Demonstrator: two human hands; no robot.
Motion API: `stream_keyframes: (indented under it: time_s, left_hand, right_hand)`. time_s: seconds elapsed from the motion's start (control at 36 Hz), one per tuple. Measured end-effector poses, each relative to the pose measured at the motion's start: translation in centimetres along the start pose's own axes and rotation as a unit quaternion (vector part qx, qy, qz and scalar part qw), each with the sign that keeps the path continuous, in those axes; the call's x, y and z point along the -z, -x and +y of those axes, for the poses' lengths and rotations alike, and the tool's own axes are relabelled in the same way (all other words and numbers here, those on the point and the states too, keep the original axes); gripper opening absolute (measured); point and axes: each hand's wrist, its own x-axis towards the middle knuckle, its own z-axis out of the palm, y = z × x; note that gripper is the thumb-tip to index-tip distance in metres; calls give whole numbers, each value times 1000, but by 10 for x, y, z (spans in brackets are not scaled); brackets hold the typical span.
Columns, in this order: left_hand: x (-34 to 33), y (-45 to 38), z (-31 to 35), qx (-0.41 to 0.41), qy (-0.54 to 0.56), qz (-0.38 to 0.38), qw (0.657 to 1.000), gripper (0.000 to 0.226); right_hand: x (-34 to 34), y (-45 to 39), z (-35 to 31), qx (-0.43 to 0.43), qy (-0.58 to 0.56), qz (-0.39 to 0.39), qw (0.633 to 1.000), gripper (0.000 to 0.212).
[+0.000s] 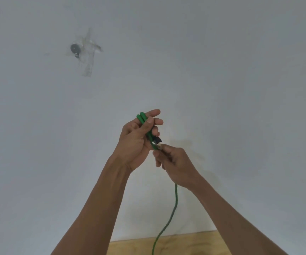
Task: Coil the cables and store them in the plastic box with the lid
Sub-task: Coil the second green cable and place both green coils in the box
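Your left hand (136, 138) grips short folds of green cable (145, 126) raised before a pale wall, your right hand's (172, 162) grip pinches the strand just below its black plug (157, 140); lay each new fold snug alongside, feeding slack evenly.

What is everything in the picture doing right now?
Cable: green, partly folded into loops, its tail hanging loose toward the floor.
Plug: black, at the bundle's lower end, unplugged.
Left hand: holds the loops.
Right hand: pinches the cable just below the loops.
Wall hook: taped on, nothing hanging.
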Motion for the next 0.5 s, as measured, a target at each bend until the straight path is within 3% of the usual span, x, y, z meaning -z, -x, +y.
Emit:
stream_keyframes:
  time_s: [0.17,0.33,0.42,0.5]
  left_hand:
    - [5,-14,2,-54,-180,54,981,26]
    - [24,-6,-1,-50,-342,42,937,21]
    - [31,1,-3,-19,-377,33,926,32]
    - [29,14,-3,28,-374,-9,927,56]
  right_hand:
    - [1,7,-11,-16,32,-4,999,20]
    - [20,7,-42,15,123,-45,991,31]
    - [29,2,-60,53,162,-85,982,33]
    - [35,-12,-73,122,193,-87,970,21]
